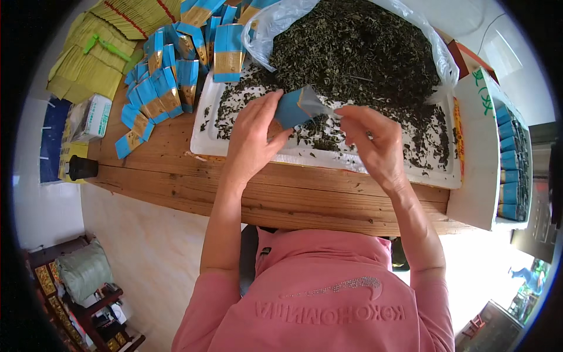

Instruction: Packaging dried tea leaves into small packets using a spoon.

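My left hand (252, 135) is closed round a small blue packet (288, 110), tilted above the near part of a white tray. Out of its mouth comes a clear plastic liner (315, 104). The thumb and fingers of my right hand (375, 144) pinch the liner's far end. Beneath both hands, loose dark dried leaves lie scattered over the white tray (281, 157). Behind them a large heap of the same leaves (352, 53), like tea, spills from an opened clear plastic bag (448, 64).
Many blue and gold packets (155, 97) lie left of the tray on the wooden table (176, 176). Yellow packet stacks (88, 64) and a black cup (82, 168) are farther left. A white box (475, 152) of upright blue packets stands at the right.
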{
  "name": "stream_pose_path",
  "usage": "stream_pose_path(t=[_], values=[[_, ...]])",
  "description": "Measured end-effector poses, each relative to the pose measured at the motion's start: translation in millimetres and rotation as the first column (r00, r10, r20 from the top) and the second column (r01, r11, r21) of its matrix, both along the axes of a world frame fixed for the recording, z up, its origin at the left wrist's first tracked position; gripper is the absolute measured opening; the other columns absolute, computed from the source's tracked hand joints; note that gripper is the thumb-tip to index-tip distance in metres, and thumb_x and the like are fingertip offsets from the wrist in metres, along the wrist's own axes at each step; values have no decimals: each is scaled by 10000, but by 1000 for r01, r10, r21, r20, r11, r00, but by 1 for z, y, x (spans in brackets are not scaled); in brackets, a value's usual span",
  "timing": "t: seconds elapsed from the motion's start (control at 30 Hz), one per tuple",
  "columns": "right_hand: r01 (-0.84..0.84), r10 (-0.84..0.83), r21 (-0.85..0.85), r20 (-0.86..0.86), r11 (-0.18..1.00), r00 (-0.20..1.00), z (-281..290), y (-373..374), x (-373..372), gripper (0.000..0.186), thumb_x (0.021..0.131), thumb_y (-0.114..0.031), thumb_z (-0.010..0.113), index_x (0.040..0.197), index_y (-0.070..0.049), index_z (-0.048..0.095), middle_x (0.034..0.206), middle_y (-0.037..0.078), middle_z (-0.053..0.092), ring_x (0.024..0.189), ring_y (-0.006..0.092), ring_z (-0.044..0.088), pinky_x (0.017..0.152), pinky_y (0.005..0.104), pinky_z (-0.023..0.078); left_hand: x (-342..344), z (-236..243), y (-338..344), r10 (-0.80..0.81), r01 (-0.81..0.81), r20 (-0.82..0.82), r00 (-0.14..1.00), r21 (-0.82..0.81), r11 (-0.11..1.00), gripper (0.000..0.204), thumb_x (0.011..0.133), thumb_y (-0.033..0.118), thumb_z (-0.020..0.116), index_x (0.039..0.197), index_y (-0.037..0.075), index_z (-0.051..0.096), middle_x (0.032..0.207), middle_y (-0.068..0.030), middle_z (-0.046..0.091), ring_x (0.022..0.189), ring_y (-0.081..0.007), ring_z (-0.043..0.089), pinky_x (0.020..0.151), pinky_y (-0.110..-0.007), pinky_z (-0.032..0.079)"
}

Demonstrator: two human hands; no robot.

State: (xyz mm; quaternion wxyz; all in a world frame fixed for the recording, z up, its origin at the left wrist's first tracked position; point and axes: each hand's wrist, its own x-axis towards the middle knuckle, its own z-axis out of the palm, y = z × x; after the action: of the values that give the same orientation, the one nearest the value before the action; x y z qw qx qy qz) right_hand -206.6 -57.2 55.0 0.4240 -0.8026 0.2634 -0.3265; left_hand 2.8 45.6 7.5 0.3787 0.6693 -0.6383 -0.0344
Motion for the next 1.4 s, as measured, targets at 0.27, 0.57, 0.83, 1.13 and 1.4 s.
stream_pose_path(t=[0.27,0.57,0.83,1.13,1.4], values=[[63,-142,551,102,832,985,-9,-22,-13,183,887,-30,604,1043,35,674,779,92,678,642,112,620,615,247,512,38,-2,3,253,-331,-418,873,-124,936,646,742,160,769,1313,14,505,1142,-106,625,1066,-214,577,924,-349,439],[-83,32,664,90,743,995,-25,-13,80,210,879,-103,639,982,80,637,769,123,675,615,168,650,586,273,522,40,-14,-5,158,-360,-666,729,-177,916,619,757,169,761,1304,17,511,1091,-53,608,885,-120,544,804,-281,449],[120,-335,773,124,623,934,-44,-46,74,238,894,-98,596,1029,98,609,818,166,680,645,236,692,599,306,550,34,-12,-2,272,-369,-609,745,-36,929,602,729,146,756,1280,50,533,1038,-42,606,803,-125,541,735,-281,469],[46,-106,714,39,698,994,-7,-21,10,199,902,-90,588,955,93,644,726,155,656,563,202,654,510,280,514,34,-12,-2,288,-357,-527,799,-30,934,573,734,154,756,1259,49,551,1032,-48,608,799,-133,560,731,-288,476],[139,-278,768,53,625,959,-45,-60,7,168,908,-108,602,922,58,623,757,134,668,590,200,666,556,276,520,31,-12,-3,253,-303,-522,815,-12,953,590,737,119,754,1282,41,539,1046,-65,611,863,-142,579,753,-288,475]])
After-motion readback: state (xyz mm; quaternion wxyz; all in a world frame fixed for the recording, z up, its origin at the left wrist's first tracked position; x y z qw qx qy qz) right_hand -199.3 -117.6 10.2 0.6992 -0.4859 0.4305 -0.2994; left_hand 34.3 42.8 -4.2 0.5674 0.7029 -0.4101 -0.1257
